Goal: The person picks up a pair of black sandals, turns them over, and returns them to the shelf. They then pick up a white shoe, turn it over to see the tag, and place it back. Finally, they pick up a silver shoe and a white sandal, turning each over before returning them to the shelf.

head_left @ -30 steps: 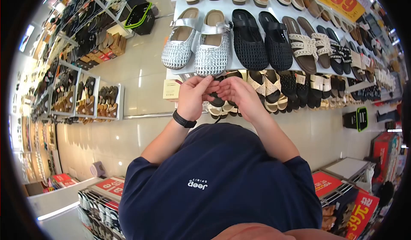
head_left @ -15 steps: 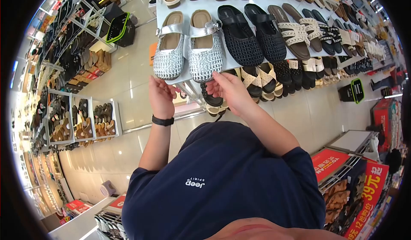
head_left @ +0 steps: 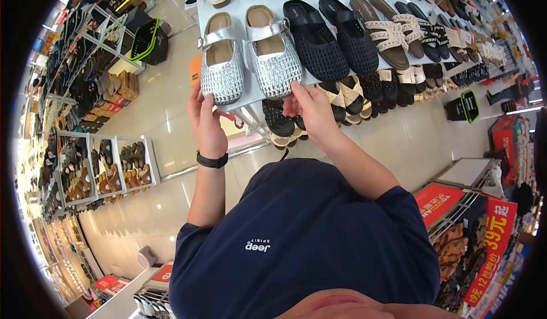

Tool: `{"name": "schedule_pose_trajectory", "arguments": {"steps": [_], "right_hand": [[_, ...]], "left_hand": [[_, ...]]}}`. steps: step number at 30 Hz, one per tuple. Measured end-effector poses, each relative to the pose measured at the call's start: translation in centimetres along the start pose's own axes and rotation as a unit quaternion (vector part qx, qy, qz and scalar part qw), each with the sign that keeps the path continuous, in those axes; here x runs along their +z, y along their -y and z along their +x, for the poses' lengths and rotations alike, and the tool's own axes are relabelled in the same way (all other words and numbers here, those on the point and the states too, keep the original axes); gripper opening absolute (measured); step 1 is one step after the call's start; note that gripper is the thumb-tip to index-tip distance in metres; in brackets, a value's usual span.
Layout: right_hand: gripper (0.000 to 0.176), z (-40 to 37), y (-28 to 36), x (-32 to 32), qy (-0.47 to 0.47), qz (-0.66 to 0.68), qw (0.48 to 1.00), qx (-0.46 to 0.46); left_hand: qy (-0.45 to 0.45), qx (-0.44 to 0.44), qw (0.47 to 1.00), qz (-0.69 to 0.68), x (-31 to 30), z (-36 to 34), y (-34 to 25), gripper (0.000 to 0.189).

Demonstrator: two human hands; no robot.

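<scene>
At the bottom of the frame, nearest the camera, is a navy T-shirt point(head_left: 296, 233) with white print reading "Jeep SPIRIT", seen upside down. Both forearms rise from it toward the centre. A black wristband point(head_left: 212, 160) circles the wrist left of centre.

The left hand point(head_left: 206, 119) is open with its fingers stretched upward, and the tips touch the toe of the left silver shoe point(head_left: 221, 62). The right hand point(head_left: 310, 111) is half curled, its fingertips on the toe of the right silver shoe point(head_left: 273, 54); whether it grips the shoe cannot be told. These two shoes, of shiny woven metallic mesh with a smooth strap across the instep, lie side by side, toes down, on a slanted white display shelf point(head_left: 250, 94) in the upper middle of the frame.

Just below the right hand, a black perforated sandal point(head_left: 278, 119) lies on a lower tier, next to cream cross-strap sandals point(head_left: 347, 91). On the white shelf, right of the silver pair, are two black woven mules point(head_left: 336, 37), then two brown sandals with cream beaded bands point(head_left: 387, 34).

In the lower right, a red sign point(head_left: 497, 245) reads "39元" in yellow. Two black baskets with green trim stand on the glossy tiled floor point(head_left: 171, 131), one at upper left point(head_left: 145, 40) and one at right point(head_left: 462, 107). White racks of sandals point(head_left: 102, 165) line the left edge.
</scene>
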State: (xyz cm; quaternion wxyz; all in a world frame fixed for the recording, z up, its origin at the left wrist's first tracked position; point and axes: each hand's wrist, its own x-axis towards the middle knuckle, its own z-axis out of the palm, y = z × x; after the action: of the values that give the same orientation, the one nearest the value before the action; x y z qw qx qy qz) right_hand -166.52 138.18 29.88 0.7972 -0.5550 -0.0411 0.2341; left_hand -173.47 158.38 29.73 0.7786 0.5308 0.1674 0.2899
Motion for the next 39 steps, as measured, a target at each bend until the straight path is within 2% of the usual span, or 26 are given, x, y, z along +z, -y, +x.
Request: {"name": "schedule_pose_trajectory", "arguments": {"steps": [7,9,11,13,15,18,19,21,23,25,28,32,35,39], "right_hand": [[0.039,0.3,0.1,-0.2,-0.018,-0.013,1.000,-0.001],[0.039,0.0,0.1,-0.4,-0.008,-0.004,1.000,-0.007],[0.033,-0.4,-0.1,-0.7,0.010,0.023,0.999,-0.019],[0.030,-0.8,-1.3,-2.2,0.079,-0.040,0.995,-0.051],[0.028,-1.8,-1.9,-3.7,0.089,-0.078,0.993,-0.023],[0.027,-3.3,-3.8,-6.8,0.044,-0.100,0.994,0.031],[0.026,-3.6,-4.6,-8.0,0.008,-0.084,0.995,0.045],[0.025,-4.7,-5.9,-10.3,-0.064,-0.052,0.994,0.075],[0.024,-6.1,-6.3,-12.0,-0.107,-0.038,0.989,0.100],[0.023,-7.4,-6.5,-13.4,-0.143,-0.006,0.982,0.124],[0.023,-8.9,-7.0,-15.3,-0.142,0.007,0.981,0.133],[0.026,-10.9,-6.1,-18.2,-0.127,0.010,0.987,0.096],[0.028,-12.9,-4.8,-22.0,-0.115,0.010,0.990,0.081],[0.027,-16.9,-2.6,-29.0,-0.161,0.005,0.985,0.065]], "left_hand": [[0.013,0.031,0.999,0.004,0.8,-0.4,1.0,0.044],[0.015,0.022,1.000,0.010,0.9,-0.7,1.2,0.041],[-0.001,0.024,1.000,-0.020,0.8,-0.5,1.4,0.045],[-0.059,0.019,0.996,-0.070,1.1,-0.9,2.0,0.041],[-0.138,0.002,0.980,-0.143,1.2,-1.5,3.0,0.038],[-0.134,-0.117,0.971,-0.160,-3.8,-2.4,9.9,0.035],[-0.228,-0.209,0.939,-0.148,-2.6,-3.6,10.7,0.033],[-0.252,-0.337,0.892,-0.167,-4.9,-5.6,15.7,0.026],[-0.309,-0.482,0.808,-0.136,-3.3,-8.5,17.1,0.022],[-0.284,-0.575,0.759,-0.113,-1.8,-9.9,18.4,0.024],[-0.206,-0.573,0.785,-0.115,1.7,-10.0,18.2,0.024],[-0.115,-0.563,0.810,-0.119,6.3,-10.0,18.9,0.017],[-0.055,-0.538,0.835,-0.098,12.6,-12.6,17.5,0.015],[-0.026,-0.556,0.822,-0.122,17.4,-16.6,22.1,0.013]]}}
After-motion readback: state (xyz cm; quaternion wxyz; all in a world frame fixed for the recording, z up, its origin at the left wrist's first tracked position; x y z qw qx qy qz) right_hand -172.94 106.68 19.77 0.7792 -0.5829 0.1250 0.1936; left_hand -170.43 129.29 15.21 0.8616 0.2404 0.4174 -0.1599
